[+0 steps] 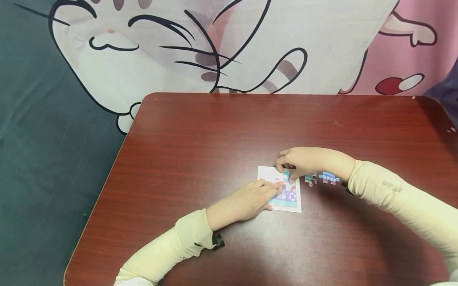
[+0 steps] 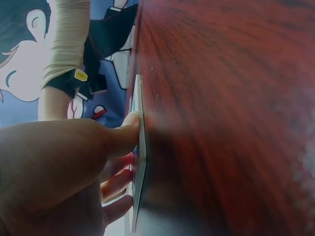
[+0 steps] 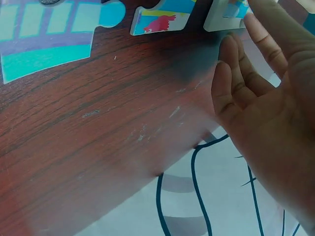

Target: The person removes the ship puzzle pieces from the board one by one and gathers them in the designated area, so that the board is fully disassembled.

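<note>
Ideally, left hand (image 1: 247,200), fingers laid out on the jigsaw board (image 1: 266,172) on the tabletop (image 1: 200,131), just steadies it while right hand (image 1: 302,159), thumb and fingers apart at its far edge, can't tell if pinching, aligns before pressing
</note>
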The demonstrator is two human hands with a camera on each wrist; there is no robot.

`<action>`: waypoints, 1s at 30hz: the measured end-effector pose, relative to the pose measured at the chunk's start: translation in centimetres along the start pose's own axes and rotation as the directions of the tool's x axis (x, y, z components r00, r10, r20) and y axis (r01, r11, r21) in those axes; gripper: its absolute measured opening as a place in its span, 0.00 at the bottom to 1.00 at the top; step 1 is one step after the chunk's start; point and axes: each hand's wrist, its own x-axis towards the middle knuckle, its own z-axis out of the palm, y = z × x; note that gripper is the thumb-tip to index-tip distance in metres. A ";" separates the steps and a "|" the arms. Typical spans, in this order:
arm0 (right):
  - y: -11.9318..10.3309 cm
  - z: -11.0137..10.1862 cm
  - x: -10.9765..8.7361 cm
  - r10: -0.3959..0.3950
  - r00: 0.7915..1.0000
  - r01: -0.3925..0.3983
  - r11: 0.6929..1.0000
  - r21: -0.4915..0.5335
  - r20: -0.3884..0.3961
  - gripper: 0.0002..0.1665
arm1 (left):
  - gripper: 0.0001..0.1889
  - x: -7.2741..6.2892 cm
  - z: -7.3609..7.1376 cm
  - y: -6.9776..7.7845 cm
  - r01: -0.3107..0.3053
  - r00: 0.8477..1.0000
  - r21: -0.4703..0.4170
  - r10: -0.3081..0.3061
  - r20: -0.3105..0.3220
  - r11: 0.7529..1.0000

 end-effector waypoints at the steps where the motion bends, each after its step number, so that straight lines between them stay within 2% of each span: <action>1: 0.0 0.0 0.0 -0.002 1.000 0.002 1.000 -0.004 -0.001 0.17 | 0.28 0.0 0.0 0.0 -0.002 1.000 0.004 0.002 -0.004 1.000; 6: -0.2 -0.1 -0.2 0.001 1.000 -0.001 1.000 -0.011 -0.005 0.18 | 0.28 0.0 0.0 0.0 -0.008 1.000 0.003 0.008 -0.023 1.000; 14: 0.0 0.5 -0.2 -0.011 0.999 0.012 0.999 0.031 -0.030 0.20 | 0.28 -0.1 0.0 -0.1 -0.013 0.999 -0.004 0.012 -0.036 1.000; 21: 0.5 1.0 -0.5 -0.052 0.996 0.054 0.998 0.027 -0.076 0.22 | 0.26 0.1 -0.4 0.0 -0.002 1.000 -0.005 0.002 -0.005 1.000; 30: 0.6 1.1 -0.5 -0.048 0.997 0.050 0.998 0.036 -0.055 0.22 | 0.25 0.5 -0.6 0.1 -0.011 1.000 0.045 0.010 0.014 0.999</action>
